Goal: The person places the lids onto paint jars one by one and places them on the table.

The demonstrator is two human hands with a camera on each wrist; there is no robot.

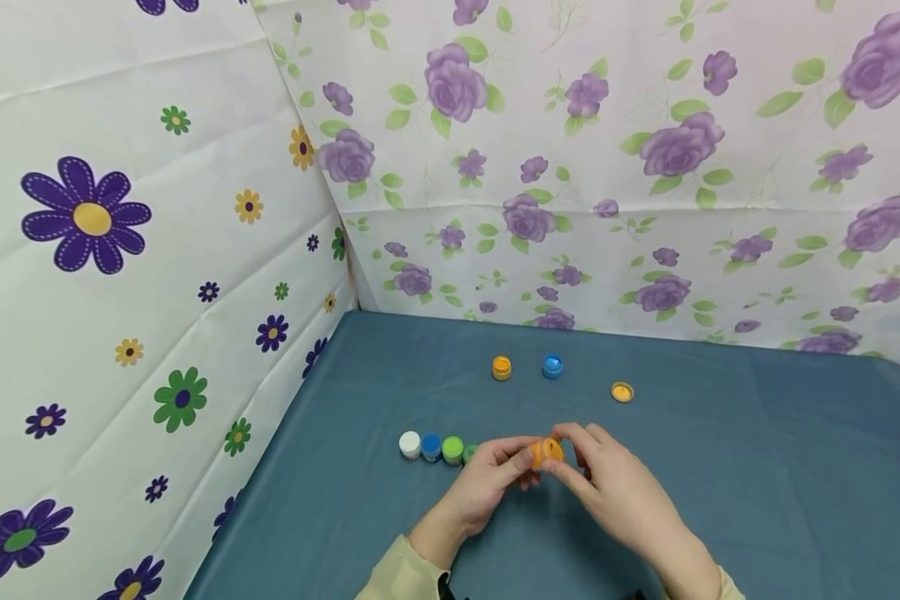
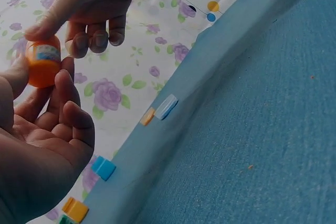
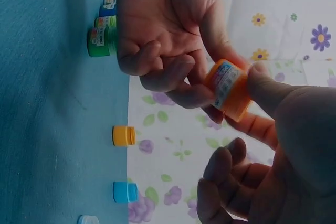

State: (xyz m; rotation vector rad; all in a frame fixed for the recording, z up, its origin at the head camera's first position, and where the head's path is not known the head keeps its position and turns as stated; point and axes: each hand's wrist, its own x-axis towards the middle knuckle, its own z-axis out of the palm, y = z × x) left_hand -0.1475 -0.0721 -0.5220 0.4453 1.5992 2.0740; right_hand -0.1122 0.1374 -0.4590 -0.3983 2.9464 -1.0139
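Between both hands is a small orange paint jar (image 1: pixel 543 454), tilted and lifted above the table, with a printed label visible in the left wrist view. My left hand (image 1: pixel 487 479) pinches its lower part between thumb and fingers. From the other side my right hand (image 1: pixel 621 483) grips the jar's upper end with thumb and index finger, its other fingers loosely bent in the right wrist view. Whether that end is a lid or the jar's rim, I cannot tell. Left of the hands stand a white jar (image 1: pixel 410 445), a blue jar (image 1: pixel 431 447) and a light green jar (image 1: pixel 453 450).
A darker green jar (image 3: pixel 100 41) ends that row, partly hidden by my left hand in the head view. Farther back stand an uncovered yellow jar (image 1: pixel 502 368) and an uncovered light blue jar (image 1: pixel 552 367). A yellow lid (image 1: pixel 622 392) lies on the blue-green tabletop (image 1: pixel 757 467). Flowered cloths hang behind and left.
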